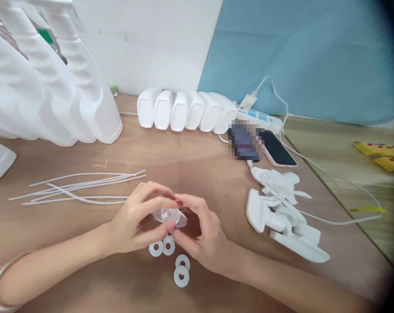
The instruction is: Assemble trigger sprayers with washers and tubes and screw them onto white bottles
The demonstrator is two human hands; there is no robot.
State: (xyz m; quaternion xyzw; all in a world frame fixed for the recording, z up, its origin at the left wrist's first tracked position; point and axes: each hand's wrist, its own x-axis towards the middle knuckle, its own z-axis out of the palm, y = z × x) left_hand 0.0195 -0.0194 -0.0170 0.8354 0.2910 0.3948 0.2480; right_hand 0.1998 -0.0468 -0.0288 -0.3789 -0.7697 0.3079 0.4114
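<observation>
Between my two hands, over the middle of the table, is a white spray bottle trigger head [170, 216], its round socket facing me. My left hand [144, 216] grips it from the left, with thumb and fingers curled round it. From the right, my right hand [201, 226] pinches the same part, and both thumbs meet at its near edge. Part of the spray head is covered by my fingers. Just below lie several flat white ring washers [181, 276]. Several thin white plastic tubes [82, 187] lie to the left of my left hand.
White spray bottles [99, 108] stand at the left. More white bottles [179, 112] lie in a row at the back, bases toward me. On the right are a pile of white spray head parts [284, 217], two phones [276, 148], a power strip [258, 118] and a cable [333, 184].
</observation>
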